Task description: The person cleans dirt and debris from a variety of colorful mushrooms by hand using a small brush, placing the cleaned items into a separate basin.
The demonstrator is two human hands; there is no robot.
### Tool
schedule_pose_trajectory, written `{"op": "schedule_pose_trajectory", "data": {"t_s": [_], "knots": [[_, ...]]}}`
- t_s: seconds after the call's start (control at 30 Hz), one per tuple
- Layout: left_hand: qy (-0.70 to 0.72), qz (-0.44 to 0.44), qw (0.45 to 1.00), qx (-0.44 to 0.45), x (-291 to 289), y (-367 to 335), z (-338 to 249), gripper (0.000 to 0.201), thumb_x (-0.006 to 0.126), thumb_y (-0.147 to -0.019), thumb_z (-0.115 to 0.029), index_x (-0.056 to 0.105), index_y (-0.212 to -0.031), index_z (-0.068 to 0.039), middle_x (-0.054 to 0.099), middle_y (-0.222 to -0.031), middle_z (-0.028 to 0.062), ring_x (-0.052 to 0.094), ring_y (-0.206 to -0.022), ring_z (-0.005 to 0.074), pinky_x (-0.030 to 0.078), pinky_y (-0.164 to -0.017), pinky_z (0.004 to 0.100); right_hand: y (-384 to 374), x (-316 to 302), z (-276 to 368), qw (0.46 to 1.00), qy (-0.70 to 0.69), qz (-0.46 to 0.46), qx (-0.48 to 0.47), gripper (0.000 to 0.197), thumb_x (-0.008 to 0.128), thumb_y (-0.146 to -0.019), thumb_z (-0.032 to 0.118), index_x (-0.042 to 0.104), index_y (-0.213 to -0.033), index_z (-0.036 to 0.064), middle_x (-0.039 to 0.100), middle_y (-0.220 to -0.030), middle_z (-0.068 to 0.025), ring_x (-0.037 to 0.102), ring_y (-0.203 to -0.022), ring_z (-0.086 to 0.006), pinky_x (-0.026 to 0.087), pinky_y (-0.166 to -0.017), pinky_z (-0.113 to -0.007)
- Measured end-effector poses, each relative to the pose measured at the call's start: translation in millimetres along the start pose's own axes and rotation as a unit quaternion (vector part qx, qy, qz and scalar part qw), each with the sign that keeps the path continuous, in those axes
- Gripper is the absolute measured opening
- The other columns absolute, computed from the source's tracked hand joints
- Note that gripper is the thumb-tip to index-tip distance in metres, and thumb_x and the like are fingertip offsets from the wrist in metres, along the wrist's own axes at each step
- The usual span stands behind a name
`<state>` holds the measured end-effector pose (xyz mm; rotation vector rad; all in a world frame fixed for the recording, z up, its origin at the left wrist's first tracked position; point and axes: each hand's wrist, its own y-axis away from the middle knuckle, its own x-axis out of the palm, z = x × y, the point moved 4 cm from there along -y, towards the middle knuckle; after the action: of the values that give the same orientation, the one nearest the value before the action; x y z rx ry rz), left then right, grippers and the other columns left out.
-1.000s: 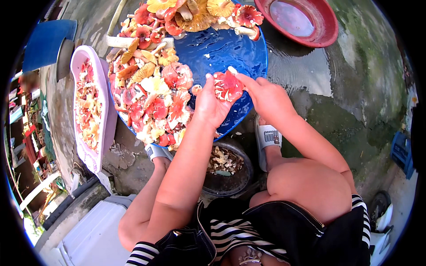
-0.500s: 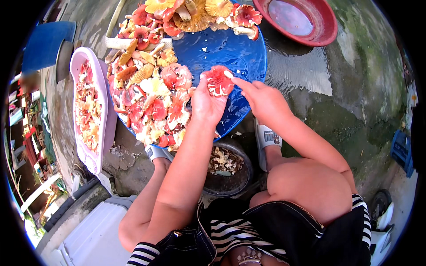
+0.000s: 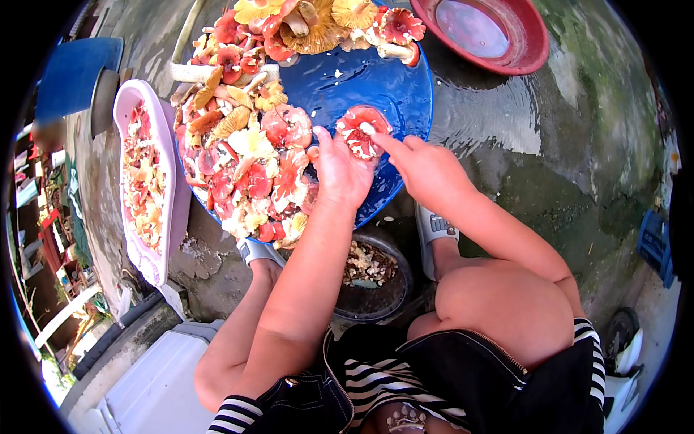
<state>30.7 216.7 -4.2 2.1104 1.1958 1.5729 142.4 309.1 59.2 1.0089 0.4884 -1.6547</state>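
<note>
In my left hand (image 3: 345, 176), palm up with the thumb raised, rests a red mushroom cap (image 3: 372, 118) with white patches. It is held above the wide blue basin (image 3: 347, 83). My right hand (image 3: 437, 173) comes in from the right, fingers curled and index finger pointing at the cap. At that fingertip a small white piece (image 3: 367, 128) touches the cap's middle; whether it is a tool tip or a bit of mushroom I cannot tell. Red and yellow mushrooms (image 3: 253, 141) crowd the basin's left side and far edge, with water between them.
A pink tub (image 3: 173, 188) of mushroom pieces stands left. A dark bowl (image 3: 376, 300) of scraps sits between my feet. At the far right is a red basin (image 3: 531, 54) with water. A white box (image 3: 155, 383) stands lower left, a blue stool (image 3: 654, 249) at right.
The mushroom cap has shifted slightly right and turned in my left hand. My right hand has moved a little down, and the white piece went from the cap's upper edge to its middle.
</note>
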Motion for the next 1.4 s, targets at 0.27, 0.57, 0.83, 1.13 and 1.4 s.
{"op": "schedule_pose_trajectory", "data": {"t_s": [0.27,0.57,0.83,1.13,1.4], "knots": [[-0.032,0.019,0.998,-0.041,8,7,6,0.077,0.014,-0.101,-0.065,0.045,-0.138,-0.006,0.058,-0.131,0.0152,0.056,-0.121,0.0305,0.045,-0.105,0.0462,-2,10,4,0.998,-0.046,-0.039,-0.036,0.043,0.055,-0.091,0.012,0.056,-0.133,0.0208,0.065,-0.101,-0.0161,0.068,-0.077,-0.0365,0.056,-0.064,-0.045],[-0.298,-0.006,0.953,0.062,-5,-1,-9,0.036,0.053,-0.095,0.0,0.051,-0.131,-0.003,0.064,-0.117,0.0092,0.064,-0.107,0.019,0.053,-0.088,0.0331,7,-7,-18,0.979,-0.17,-0.111,0.03,0.039,0.06,-0.094,0.013,0.058,-0.132,0.0211,0.065,-0.093,-0.0148,0.065,-0.081,-0.0362,0.052,-0.069,-0.045],[-0.86,-0.047,0.434,0.264,26,23,-28,0.027,0.059,-0.097,-0.031,0.066,-0.107,-0.006,0.068,-0.105,0.0125,0.067,-0.089,0.0309,0.053,-0.073,0.04,12,-15,-20,0.971,-0.189,-0.137,0.043,0.037,0.059,-0.095,0.013,0.06,-0.131,0.0205,0.066,-0.096,-0.0132,0.066,-0.082,-0.033,0.052,-0.071,-0.042],[-0.181,-0.053,0.972,0.14,18,79,-142,0.031,0.055,-0.101,-0.021,0.053,-0.125,-0.002,0.065,-0.111,0.0142,0.068,-0.099,0.0254,0.061,-0.086,0.0438,12,-18,-13,0.955,-0.255,-0.149,0.014,0.038,0.059,-0.095,0.009,0.06,-0.132,0.0197,0.067,-0.098,-0.0127,0.066,-0.085,-0.0297,0.052,-0.074,-0.038],[0.087,-0.075,0.941,0.317,-90,146,-387,0.054,0.057,-0.099,-0.015,0.032,-0.139,0.012,0.04,-0.142,0.0326,0.055,-0.123,0.0433,0.057,-0.098,0.0468,12,-17,-16,0.954,-0.268,-0.136,0.014,0.039,0.059,-0.095,0.008,0.059,-0.133,0.0177,0.068,-0.105,-0.0147,0.067,-0.089,-0.0297,0.053,-0.077,-0.037]]}}
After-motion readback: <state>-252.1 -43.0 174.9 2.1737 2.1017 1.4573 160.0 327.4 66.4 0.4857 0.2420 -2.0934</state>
